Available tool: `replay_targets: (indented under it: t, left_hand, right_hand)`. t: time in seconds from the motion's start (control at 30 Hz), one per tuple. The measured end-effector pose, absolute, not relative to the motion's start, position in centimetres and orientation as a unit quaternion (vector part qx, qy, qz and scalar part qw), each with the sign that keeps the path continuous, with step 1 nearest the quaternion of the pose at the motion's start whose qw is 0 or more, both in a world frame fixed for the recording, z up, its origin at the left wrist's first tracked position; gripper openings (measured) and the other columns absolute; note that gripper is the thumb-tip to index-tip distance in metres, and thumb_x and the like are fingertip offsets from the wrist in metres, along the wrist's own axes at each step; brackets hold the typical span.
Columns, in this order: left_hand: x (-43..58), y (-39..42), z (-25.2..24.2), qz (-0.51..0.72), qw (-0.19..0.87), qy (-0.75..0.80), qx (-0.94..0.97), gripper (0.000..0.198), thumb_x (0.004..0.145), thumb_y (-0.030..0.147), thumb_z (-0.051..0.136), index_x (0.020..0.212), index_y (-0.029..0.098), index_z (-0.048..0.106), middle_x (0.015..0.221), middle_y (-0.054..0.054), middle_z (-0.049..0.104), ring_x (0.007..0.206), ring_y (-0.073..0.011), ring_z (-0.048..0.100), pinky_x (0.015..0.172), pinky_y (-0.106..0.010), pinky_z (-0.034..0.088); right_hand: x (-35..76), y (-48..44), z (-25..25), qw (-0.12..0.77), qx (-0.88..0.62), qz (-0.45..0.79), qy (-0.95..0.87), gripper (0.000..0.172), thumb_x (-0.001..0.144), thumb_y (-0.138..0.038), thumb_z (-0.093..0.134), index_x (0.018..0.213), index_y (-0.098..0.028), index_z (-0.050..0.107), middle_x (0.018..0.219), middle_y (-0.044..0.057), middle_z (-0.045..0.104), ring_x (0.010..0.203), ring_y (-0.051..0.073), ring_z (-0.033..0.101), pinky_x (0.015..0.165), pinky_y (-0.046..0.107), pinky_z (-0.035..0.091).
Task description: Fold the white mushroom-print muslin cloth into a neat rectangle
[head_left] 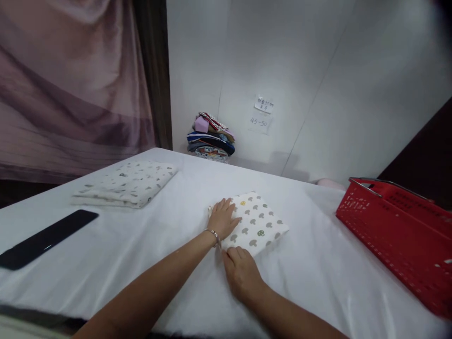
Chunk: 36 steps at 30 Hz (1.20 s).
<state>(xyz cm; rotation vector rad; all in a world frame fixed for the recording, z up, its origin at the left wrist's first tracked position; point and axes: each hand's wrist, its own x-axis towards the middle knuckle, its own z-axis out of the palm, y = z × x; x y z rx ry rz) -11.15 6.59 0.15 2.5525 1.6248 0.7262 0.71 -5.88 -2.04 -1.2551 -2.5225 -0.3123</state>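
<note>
Head view, folded white mushroom-print cloth (256, 223)

Both forearms are bare as far as the bottom edge of the frame. The left hand (224, 219), near the centre, has a thin silver-coloured bracelet (213, 234) round its wrist. The right hand (243, 275), just below it, is bare.

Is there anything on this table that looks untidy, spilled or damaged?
Nothing is spilled or damaged. Only the clothes pile at the back looks uneven, with its upper layers tilted. The folded cloth under the left hand lies flat and neat.
</note>
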Motion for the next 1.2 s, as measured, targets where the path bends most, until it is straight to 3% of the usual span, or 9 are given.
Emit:
replay_targets:
  t: [0.1, 0.23, 0.37, 0.47, 0.53, 0.63, 0.83, 1.03, 1.2]
  left_hand:
    - [-10.6, 6.9, -1.4, 0.168, 0.029, 0.568, 0.805, 0.063, 0.084, 0.055, 0.036, 0.128, 0.01, 0.042, 0.141, -0.017, 0.031, 0.132, -0.0313, 0.022, 0.105, -0.047, 0.019]
    - [-10.9, 7.3, -2.4, 0.168, 0.001, 0.567, 0.806, 0.065, 0.084, 0.057, 0.031, 0.129, 0.011, 0.041, 0.142, -0.016, 0.03, 0.133, -0.0302, 0.02, 0.106, -0.047, 0.017]
    - [-11.3, 7.4, -2.4, 0.167, -0.01, 0.558, 0.812, 0.066, 0.085, 0.058, 0.029, 0.13, 0.012, 0.041, 0.142, -0.015, 0.031, 0.133, -0.0291, 0.022, 0.106, -0.046, 0.019]
    - [-11.8, 7.4, -2.6, 0.168, -0.006, 0.555, 0.815, 0.066, 0.084, 0.058, 0.029, 0.132, 0.014, 0.039, 0.143, -0.012, 0.029, 0.133, -0.0266, 0.021, 0.107, -0.044, 0.018]
    - [-12.1, 7.3, -2.7, 0.17, 0.0, 0.552, 0.816, 0.065, 0.084, 0.058, 0.031, 0.132, 0.015, 0.038, 0.144, -0.011, 0.028, 0.134, -0.0254, 0.02, 0.108, -0.043, 0.018]
    - [-12.4, 7.1, -2.6, 0.178, 0.007, 0.546, 0.819, 0.063, 0.084, 0.057, 0.034, 0.132, 0.017, 0.038, 0.144, -0.011, 0.028, 0.134, -0.0251, 0.02, 0.108, -0.044, 0.019]
    - [-12.1, 6.7, -2.3, 0.17, 0.005, 0.563, 0.809, 0.065, 0.083, 0.057, 0.035, 0.132, 0.014, 0.039, 0.144, -0.011, 0.028, 0.134, -0.025, 0.019, 0.109, -0.043, 0.016]
    - [-12.2, 6.7, -2.6, 0.175, 0.01, 0.561, 0.809, 0.061, 0.083, 0.056, 0.036, 0.132, 0.019, 0.039, 0.144, -0.009, 0.028, 0.134, -0.0239, 0.019, 0.109, -0.043, 0.014]
    - [-12.4, 6.6, -2.9, 0.177, 0.028, 0.553, 0.814, 0.059, 0.083, 0.053, 0.039, 0.133, 0.021, 0.038, 0.145, -0.007, 0.028, 0.135, -0.0234, 0.017, 0.109, -0.044, 0.014]
  right_hand:
    - [1.5, -6.9, -1.2, 0.165, -0.427, -0.071, -0.886, 0.015, 0.081, -0.011, 0.045, 0.09, -0.018, 0.055, 0.09, 0.005, 0.055, 0.08, 0.019, 0.047, 0.068, 0.031, 0.034]
    - [3.2, -6.4, 2.3, 0.219, -0.368, 0.043, -0.903, 0.016, 0.082, -0.015, 0.042, 0.086, -0.02, 0.057, 0.093, 0.002, 0.059, 0.086, 0.015, 0.05, 0.076, 0.03, 0.038]
    - [5.6, -2.2, 5.1, 0.281, -0.427, 0.042, -0.859, 0.027, 0.088, -0.02, 0.035, 0.105, -0.02, 0.057, 0.11, 0.006, 0.059, 0.104, 0.016, 0.049, 0.09, 0.032, 0.037]
    - [7.8, 1.3, 4.3, 0.187, -0.553, 0.027, -0.811, 0.041, 0.088, -0.034, 0.04, 0.125, -0.017, 0.046, 0.136, 0.011, 0.04, 0.128, 0.022, 0.028, 0.103, 0.04, 0.023]
    - [9.0, 2.5, 2.7, 0.101, -0.607, 0.047, -0.787, 0.05, 0.089, -0.042, 0.036, 0.132, -0.016, 0.039, 0.143, 0.011, 0.03, 0.133, 0.023, 0.018, 0.106, 0.044, 0.015]
    - [10.1, 2.8, 0.6, 0.06, -0.624, 0.059, -0.777, 0.055, 0.091, -0.045, 0.027, 0.136, -0.016, 0.031, 0.146, 0.01, 0.022, 0.136, 0.022, 0.01, 0.107, 0.044, 0.007]
    - [9.3, 3.6, 1.7, 0.053, -0.62, 0.114, -0.775, 0.059, 0.088, -0.05, 0.03, 0.137, -0.019, 0.03, 0.148, 0.01, 0.017, 0.136, 0.024, 0.007, 0.107, 0.045, 0.007]
    - [6.7, 9.8, 3.5, 0.112, -0.561, 0.039, -0.819, 0.064, 0.088, -0.053, 0.026, 0.141, -0.018, 0.019, 0.15, 0.006, 0.009, 0.137, 0.02, -0.001, 0.108, 0.041, 0.003]
    - [7.9, 14.0, 0.8, 0.043, -0.637, 0.104, -0.762, 0.069, 0.087, -0.057, 0.021, 0.142, -0.016, 0.017, 0.149, 0.006, 0.012, 0.136, 0.021, 0.003, 0.106, 0.046, 0.008]
